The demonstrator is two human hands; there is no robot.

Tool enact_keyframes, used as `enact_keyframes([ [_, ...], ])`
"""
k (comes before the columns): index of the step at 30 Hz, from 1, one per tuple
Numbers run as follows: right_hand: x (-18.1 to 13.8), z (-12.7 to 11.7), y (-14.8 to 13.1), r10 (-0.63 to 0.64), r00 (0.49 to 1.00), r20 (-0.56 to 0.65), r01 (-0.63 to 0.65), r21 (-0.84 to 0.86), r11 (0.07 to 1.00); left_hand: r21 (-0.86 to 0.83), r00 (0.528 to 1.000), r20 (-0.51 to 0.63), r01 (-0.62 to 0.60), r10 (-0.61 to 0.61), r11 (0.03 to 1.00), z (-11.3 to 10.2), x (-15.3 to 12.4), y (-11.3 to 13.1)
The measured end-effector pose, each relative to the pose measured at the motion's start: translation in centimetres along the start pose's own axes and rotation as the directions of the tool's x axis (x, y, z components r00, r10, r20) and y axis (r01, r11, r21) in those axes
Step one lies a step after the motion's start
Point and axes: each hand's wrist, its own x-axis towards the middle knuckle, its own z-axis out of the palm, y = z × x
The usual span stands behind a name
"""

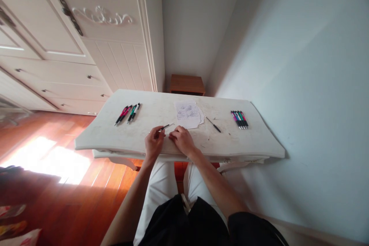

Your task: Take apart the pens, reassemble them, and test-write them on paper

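My left hand (154,143) is closed around a thin black and white pen piece (166,126), perhaps part of a pen, whose pale tip points right toward the paper. Close beside it, my right hand (182,139) rests low over the table with its fingers bent together; whatever they hold, if anything, is hidden. Just beyond both hands lie scribbled paper sheets (187,117), one partly over another. A slim black pen (213,124) lies slanted to the right of the paper, apart from my hands.
The white table (150,103) carries several pink, green and white pens (127,113) at left and a row of several coloured pens (239,119) at right. A wardrobe (121,57) stands left, a wall (311,84) right. Behind the table is a brown wooden box (186,83).
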Motion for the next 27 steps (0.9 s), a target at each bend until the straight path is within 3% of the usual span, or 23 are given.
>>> enact_keyframes([
  [5,-0.6,-0.5,0.9,0.013,1.0,-0.015,-0.012,0.057,0.998,-0.051,0.999,0.019,0.032,-0.031,0.998,-0.3,-0.1,0.8],
  [9,-1.5,-1.4,2.5,0.056,0.993,-0.108,-0.032,0.215,0.976,-0.251,0.992,0.053,0.122,-0.112,0.96,-0.6,0.0,1.4],
  [12,-2.0,-1.8,3.6,0.097,0.98,-0.176,-0.031,0.346,0.938,-0.473,0.981,0.099,0.193,-0.166,0.86,-1.1,0.4,1.5],
  [16,-2.3,-1.7,4.4,0.187,0.968,-0.169,-0.076,0.513,0.855,-0.668,0.968,0.151,0.251,-0.203,0.701,-1.7,1.1,1.4],
  [20,-2.4,-1.4,4.9,0.28,0.952,-0.126,-0.137,0.64,0.756,-0.593,0.966,0.189,0.255,-0.176,0.764,-1.7,1.2,1.0],
  [27,-2.5,-1.8,5.0,0.414,0.905,-0.102,-0.158,0.821,0.549,-0.195,0.972,0.231,0.081,-0.034,0.977,-1.0,0.4,0.6],
])
